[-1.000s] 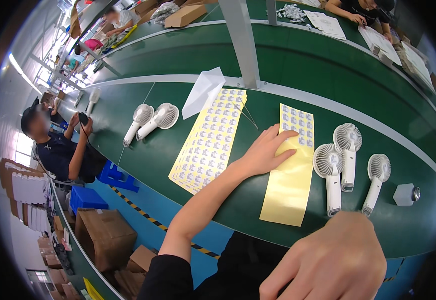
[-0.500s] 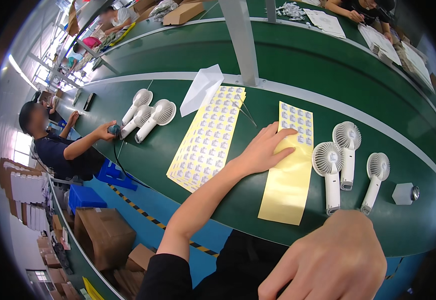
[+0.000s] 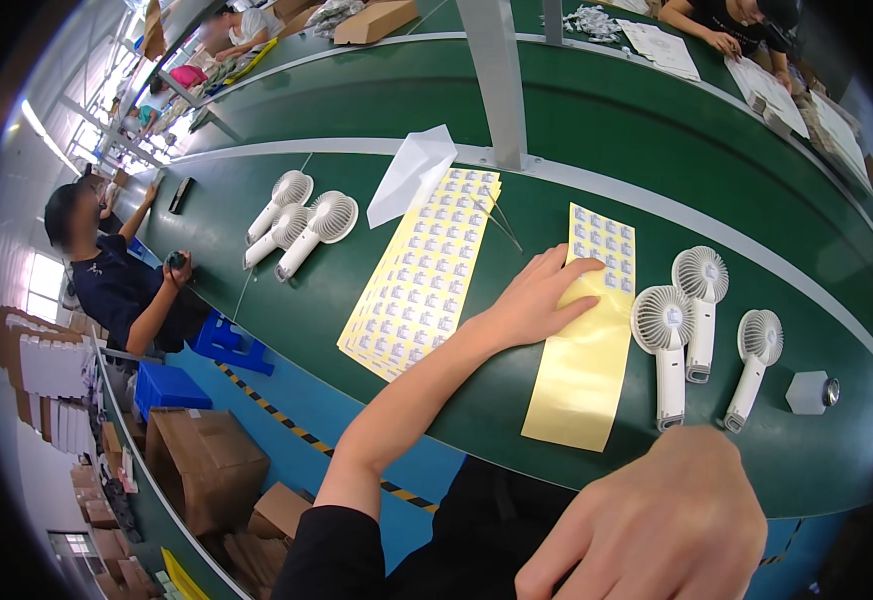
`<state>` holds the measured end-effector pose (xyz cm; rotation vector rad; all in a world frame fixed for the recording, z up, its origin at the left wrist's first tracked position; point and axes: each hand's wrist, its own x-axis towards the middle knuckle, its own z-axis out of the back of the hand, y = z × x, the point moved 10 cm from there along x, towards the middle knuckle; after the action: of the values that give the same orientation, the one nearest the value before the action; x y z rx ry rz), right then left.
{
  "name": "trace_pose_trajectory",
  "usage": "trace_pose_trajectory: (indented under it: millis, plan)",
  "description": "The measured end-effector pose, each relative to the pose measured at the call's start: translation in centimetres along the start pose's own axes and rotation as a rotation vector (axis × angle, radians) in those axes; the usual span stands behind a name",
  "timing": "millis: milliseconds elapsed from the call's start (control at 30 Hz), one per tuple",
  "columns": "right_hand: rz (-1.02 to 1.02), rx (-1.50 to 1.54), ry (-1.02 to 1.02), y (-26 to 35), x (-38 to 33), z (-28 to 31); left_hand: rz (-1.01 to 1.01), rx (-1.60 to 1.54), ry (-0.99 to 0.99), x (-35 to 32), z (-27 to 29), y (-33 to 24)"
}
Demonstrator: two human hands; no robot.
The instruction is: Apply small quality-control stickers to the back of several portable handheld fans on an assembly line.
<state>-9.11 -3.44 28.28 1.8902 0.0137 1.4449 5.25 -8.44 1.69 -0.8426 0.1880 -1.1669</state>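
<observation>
My left hand (image 3: 532, 305) lies on the left edge of a yellow label sheet (image 3: 579, 385), thumb and index finger spread flat over it. Small grey labels fill the sheet's far part; its near part is bare backing. Close to the camera, my right hand (image 3: 662, 510) shows its back, with fingers bent down and partly cut off by the lower edge; anything in them is hidden. Beyond that hand are three white handheld fans: a left one (image 3: 665, 350), one just behind it (image 3: 702, 300) and one farther right (image 3: 757, 365).
Left of my arm lies a stack of label sheets (image 3: 417, 275), with tweezers (image 3: 502, 225) and white paper (image 3: 402, 180) at its far end. Three more fans (image 3: 302, 235) sit farther left. A small bottle (image 3: 809, 392) stands right; a metal post (image 3: 495, 90) rises behind. A co-worker (image 3: 122, 275) sits left.
The co-worker at left has drawn a hand with a dark object back from the fans toward their body. My hands stay nearly in place; the whole view has shifted slightly.
</observation>
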Motion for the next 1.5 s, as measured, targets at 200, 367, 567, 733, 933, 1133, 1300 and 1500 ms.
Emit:
trace_pose_trajectory:
  millis: [200,367,567,733,933,1133,1300,1500]
  plan:
    - [-0.075,0.098,0.079,-3.9,-1.0,0.2,-0.017,0.002,-0.058,-0.4,0.4,0.5]
    - [-0.665,-0.146,-0.402,-11.7,-2.6,3.9,0.003,-0.039,-0.078,-1.1,0.9,0.8]
    - [-0.779,-0.756,-0.366,-23.2,-2.8,8.5,-0.038,-0.078,-0.087,-1.1,0.7,0.7]
    - [-0.819,-1.134,-0.220,-35.2,-0.4,13.0,-0.081,-0.116,-0.128,-1.1,0.6,0.7]
    - [-0.855,-1.457,-0.166,-43.7,1.4,16.7,-0.056,-0.178,-0.116,-0.2,0.7,0.6]
    - [-0.783,-1.754,-0.116,-43.1,-0.3,15.5,-0.062,-0.181,-0.165,-1.2,1.2,0.8]
    - [-0.908,-1.536,-0.454,-37.9,-3.7,21.0,-0.123,-0.091,-0.162,-0.3,0.2,0.2]
    - [-1.050,-0.905,-0.695,-36.5,-7.5,24.3,-0.066,-0.106,-0.165,0.6,-0.7,2.7]
